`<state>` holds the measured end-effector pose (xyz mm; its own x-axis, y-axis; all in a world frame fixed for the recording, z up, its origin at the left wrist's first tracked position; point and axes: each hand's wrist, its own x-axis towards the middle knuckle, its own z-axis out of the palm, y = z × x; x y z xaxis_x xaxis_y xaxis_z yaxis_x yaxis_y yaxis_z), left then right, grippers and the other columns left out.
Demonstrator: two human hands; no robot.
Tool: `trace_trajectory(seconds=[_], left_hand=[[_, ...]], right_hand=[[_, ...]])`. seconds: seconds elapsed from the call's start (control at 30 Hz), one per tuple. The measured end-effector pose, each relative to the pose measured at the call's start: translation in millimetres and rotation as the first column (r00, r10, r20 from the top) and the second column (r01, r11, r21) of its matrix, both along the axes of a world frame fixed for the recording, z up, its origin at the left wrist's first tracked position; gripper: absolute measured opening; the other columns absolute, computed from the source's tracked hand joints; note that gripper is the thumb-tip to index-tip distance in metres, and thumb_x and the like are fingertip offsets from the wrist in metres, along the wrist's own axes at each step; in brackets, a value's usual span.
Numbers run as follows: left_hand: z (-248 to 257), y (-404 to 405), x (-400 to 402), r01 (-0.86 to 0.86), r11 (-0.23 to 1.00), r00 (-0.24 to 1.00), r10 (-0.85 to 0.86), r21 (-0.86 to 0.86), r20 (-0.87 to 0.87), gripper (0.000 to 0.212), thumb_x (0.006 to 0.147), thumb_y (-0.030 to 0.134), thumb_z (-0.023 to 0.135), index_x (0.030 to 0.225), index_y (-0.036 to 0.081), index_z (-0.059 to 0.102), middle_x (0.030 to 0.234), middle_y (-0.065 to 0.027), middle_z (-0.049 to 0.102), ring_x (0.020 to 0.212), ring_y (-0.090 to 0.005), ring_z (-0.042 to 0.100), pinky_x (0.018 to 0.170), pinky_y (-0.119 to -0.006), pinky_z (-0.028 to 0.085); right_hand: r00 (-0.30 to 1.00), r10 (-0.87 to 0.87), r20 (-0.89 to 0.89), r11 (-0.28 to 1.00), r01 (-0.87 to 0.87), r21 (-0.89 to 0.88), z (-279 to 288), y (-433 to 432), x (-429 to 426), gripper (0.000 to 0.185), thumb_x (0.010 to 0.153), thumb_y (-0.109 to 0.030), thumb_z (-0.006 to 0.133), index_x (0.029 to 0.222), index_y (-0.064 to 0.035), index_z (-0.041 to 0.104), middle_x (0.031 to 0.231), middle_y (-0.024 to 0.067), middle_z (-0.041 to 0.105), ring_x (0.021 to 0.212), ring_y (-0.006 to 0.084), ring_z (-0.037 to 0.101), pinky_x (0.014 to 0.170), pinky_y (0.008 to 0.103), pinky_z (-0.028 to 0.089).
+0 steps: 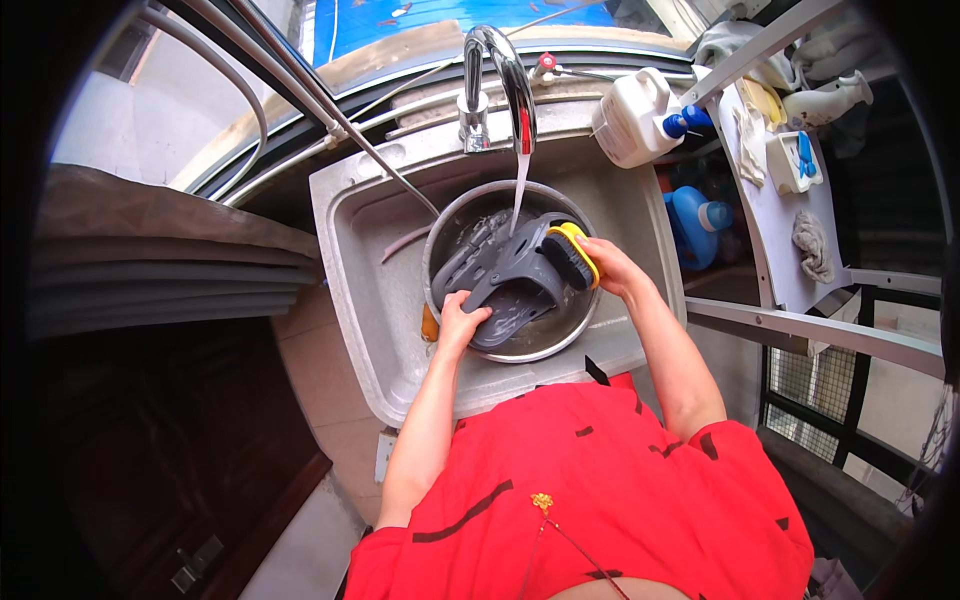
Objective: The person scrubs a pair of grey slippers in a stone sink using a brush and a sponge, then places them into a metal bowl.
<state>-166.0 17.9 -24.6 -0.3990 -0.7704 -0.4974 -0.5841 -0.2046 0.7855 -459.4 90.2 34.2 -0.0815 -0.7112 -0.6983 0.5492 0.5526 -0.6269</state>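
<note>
Fingers of my left hand (460, 324) grip the heel strap of a dark grey clog (529, 266), which lies tilted in a round metal basin (559, 346). A second grey clog (459, 264) is partly hidden beside it, with suds or water on its surface. My right hand (616, 268) holds a scrubbing brush (571, 256) with a yellow back and dark bristles, close to the clog's toe; whether the bristles touch it I cannot tell. Water runs from the chrome faucet (501, 64) into the basin.
The basin stands inside a grey stone-like sink (375, 300). At its back right corner is a white jug (630, 120) with a blue cap. A blue bottle (691, 225) and a shelf (787, 247) holding rags are on the right. A thin hose (390, 172) crosses the left rim.
</note>
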Motion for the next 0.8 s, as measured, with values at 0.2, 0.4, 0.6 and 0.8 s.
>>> trace_trajectory(seconds=[0.2, 0.4, 0.6, 0.8], left_hand=[[41, -3, -16, -0.165, 0.928, 0.984, 0.180, -0.334, 0.013, 0.045, 0.063, 0.004, 0.065, 0.107, 0.001, 0.060, 0.095, -0.0196, 0.066, 0.089, -0.0339, 0.065, 0.081, -0.039, 0.049], [48, -10, -20, -0.089, 0.881, 0.995, 0.101, -0.464, 0.001, 0.042, 0.066, -0.001, 0.060, 0.108, 0.002, 0.060, 0.099, -0.0199, 0.065, 0.094, -0.0365, 0.063, 0.081, -0.042, 0.049], [44, -5, -14, -0.138, 0.851, 0.988, 0.154, -0.506, -0.011, 0.044, 0.063, -0.001, 0.060, 0.106, 0.002, 0.062, 0.095, -0.0192, 0.066, 0.091, -0.0360, 0.064, 0.080, -0.040, 0.049], [36, -3, -6, -0.173, 0.930, 0.984, 0.177, -0.324, -0.015, 0.043, 0.061, 0.000, 0.060, 0.104, 0.002, 0.063, 0.090, -0.0175, 0.067, 0.086, -0.0305, 0.066, 0.079, -0.037, 0.050]], right_hand=[[0.755, -0.113, -0.646, 0.975, -0.042, -0.219, -6, -13, 17, 0.055, 0.079, -0.031, 0.073, 0.121, 0.0021, 0.057, 0.110, 0.0108, 0.065, 0.101, 0.0181, 0.061, 0.087, 0.0290, 0.046], [0.301, -0.079, -0.950, 0.735, -0.627, -0.260, 34, -44, 106, 0.067, 0.065, -0.031, 0.080, 0.122, -0.0081, 0.052, 0.104, 0.0127, 0.055, 0.097, 0.0322, 0.058, 0.083, 0.0403, 0.049], [0.196, 0.015, -0.980, 0.868, -0.489, -0.085, 5, -69, 63, 0.063, 0.068, -0.032, 0.078, 0.122, -0.0128, 0.051, 0.106, 0.0121, 0.055, 0.102, 0.0318, 0.057, 0.082, 0.0418, 0.048], [0.166, 0.110, -0.980, 0.989, -0.119, 0.091, -48, -69, 11, 0.065, 0.069, -0.034, 0.078, 0.125, -0.0134, 0.052, 0.108, 0.0151, 0.057, 0.101, 0.0340, 0.058, 0.085, 0.0429, 0.047]])
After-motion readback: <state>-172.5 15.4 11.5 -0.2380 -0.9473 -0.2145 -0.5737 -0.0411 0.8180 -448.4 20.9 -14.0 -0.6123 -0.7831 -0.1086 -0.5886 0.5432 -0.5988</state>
